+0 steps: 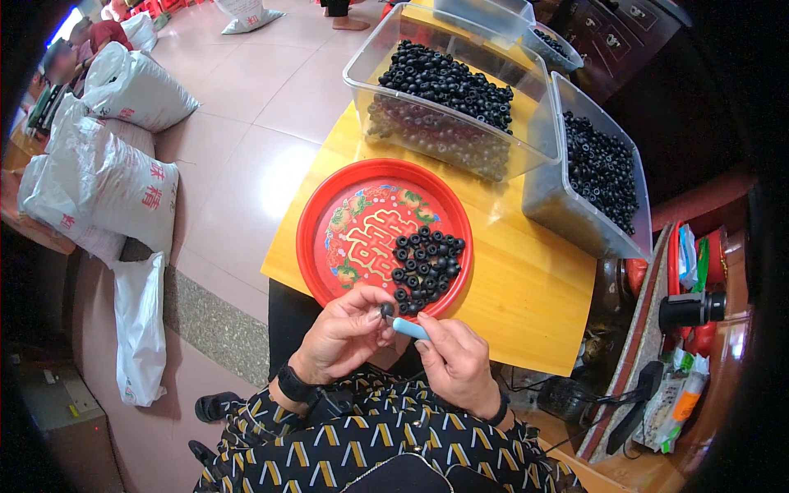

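Over the red tray's (329,215) near rim, the left hand (343,335) pinches one black bead (386,309) while the right hand (457,358) grips a light-blue tool (409,329); seemingly fitting them, which needs steady alignment.

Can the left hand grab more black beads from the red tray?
Probably yes: the left hand is beside the red tray, nothing blocks the black beads, though its fingertips already pinch one bead.
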`<move>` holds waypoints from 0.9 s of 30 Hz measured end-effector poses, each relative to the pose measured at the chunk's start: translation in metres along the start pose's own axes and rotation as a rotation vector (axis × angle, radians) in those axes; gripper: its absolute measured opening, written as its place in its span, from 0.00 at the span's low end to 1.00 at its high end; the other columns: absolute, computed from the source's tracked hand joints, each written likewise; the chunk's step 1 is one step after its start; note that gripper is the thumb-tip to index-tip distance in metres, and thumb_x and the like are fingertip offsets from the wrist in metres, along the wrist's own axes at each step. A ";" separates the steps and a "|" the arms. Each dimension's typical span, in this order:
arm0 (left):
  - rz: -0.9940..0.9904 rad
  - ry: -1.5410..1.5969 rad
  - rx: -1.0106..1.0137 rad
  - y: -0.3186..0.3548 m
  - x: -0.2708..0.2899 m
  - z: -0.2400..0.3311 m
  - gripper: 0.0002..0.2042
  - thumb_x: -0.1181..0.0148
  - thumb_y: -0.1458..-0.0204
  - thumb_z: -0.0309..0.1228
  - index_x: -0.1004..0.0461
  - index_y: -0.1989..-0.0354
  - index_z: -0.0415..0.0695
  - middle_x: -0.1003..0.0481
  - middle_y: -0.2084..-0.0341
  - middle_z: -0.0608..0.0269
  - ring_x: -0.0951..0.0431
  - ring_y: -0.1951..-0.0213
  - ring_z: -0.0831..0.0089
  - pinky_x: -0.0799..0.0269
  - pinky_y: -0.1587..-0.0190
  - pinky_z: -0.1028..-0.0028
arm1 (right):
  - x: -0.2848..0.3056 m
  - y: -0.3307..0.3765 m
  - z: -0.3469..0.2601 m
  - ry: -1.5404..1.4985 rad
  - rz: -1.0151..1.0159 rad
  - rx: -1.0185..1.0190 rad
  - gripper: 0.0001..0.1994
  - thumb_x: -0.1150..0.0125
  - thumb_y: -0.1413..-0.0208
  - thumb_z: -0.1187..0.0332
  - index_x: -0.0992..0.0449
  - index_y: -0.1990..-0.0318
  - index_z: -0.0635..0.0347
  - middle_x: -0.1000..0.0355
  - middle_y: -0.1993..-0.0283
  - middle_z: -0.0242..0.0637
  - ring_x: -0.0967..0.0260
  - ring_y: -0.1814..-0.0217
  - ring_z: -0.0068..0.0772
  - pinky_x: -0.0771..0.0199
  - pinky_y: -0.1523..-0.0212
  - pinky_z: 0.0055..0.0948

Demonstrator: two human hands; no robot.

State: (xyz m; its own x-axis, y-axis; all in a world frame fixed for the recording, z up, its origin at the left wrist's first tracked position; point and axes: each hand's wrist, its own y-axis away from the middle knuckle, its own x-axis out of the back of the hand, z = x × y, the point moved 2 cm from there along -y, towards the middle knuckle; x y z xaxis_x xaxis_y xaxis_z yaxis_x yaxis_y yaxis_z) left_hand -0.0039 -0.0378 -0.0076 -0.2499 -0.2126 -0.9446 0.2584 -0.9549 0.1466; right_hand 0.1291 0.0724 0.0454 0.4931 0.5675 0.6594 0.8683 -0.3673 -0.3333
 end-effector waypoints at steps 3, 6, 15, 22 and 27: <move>-0.001 0.002 0.004 0.000 -0.001 0.000 0.12 0.46 0.49 0.23 0.33 0.56 0.40 0.30 0.64 0.59 0.31 0.66 0.72 0.34 0.61 0.75 | -0.001 0.000 0.003 0.014 0.000 0.004 0.16 0.41 0.55 0.76 0.29 0.55 0.68 0.31 0.72 0.44 0.32 0.73 0.43 0.32 0.72 0.34; 0.007 0.000 0.016 0.002 -0.002 0.000 0.11 0.46 0.49 0.24 0.32 0.56 0.40 0.30 0.64 0.60 0.31 0.67 0.72 0.34 0.61 0.75 | -0.003 0.002 0.004 0.025 0.009 0.010 0.17 0.40 0.56 0.75 0.29 0.55 0.68 0.33 0.73 0.43 0.33 0.74 0.43 0.32 0.73 0.36; 0.029 0.001 0.022 0.001 -0.007 0.001 0.11 0.47 0.48 0.24 0.32 0.57 0.39 0.30 0.68 0.60 0.31 0.67 0.72 0.34 0.62 0.75 | -0.003 0.003 0.004 0.037 0.009 0.003 0.17 0.40 0.56 0.75 0.29 0.55 0.68 0.33 0.72 0.44 0.33 0.74 0.43 0.33 0.74 0.36; 0.004 0.019 0.005 0.000 -0.003 0.000 0.10 0.47 0.49 0.22 0.32 0.58 0.40 0.29 0.66 0.57 0.30 0.66 0.71 0.34 0.62 0.74 | -0.001 0.003 0.004 0.024 -0.002 -0.037 0.16 0.40 0.55 0.75 0.29 0.56 0.68 0.32 0.72 0.44 0.33 0.74 0.44 0.33 0.73 0.37; 0.020 0.011 -0.024 -0.001 -0.004 -0.001 0.10 0.48 0.50 0.21 0.33 0.58 0.39 0.29 0.67 0.56 0.31 0.67 0.70 0.34 0.62 0.73 | -0.001 0.004 0.004 0.020 -0.002 -0.015 0.17 0.40 0.56 0.75 0.29 0.56 0.67 0.33 0.73 0.44 0.33 0.74 0.44 0.33 0.73 0.37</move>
State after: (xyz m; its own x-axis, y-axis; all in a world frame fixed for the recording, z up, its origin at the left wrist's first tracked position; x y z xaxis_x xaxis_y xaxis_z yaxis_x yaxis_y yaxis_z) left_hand -0.0023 -0.0357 -0.0040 -0.2343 -0.2296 -0.9447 0.2855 -0.9451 0.1589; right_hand 0.1318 0.0737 0.0404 0.4900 0.5532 0.6737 0.8684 -0.3770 -0.3221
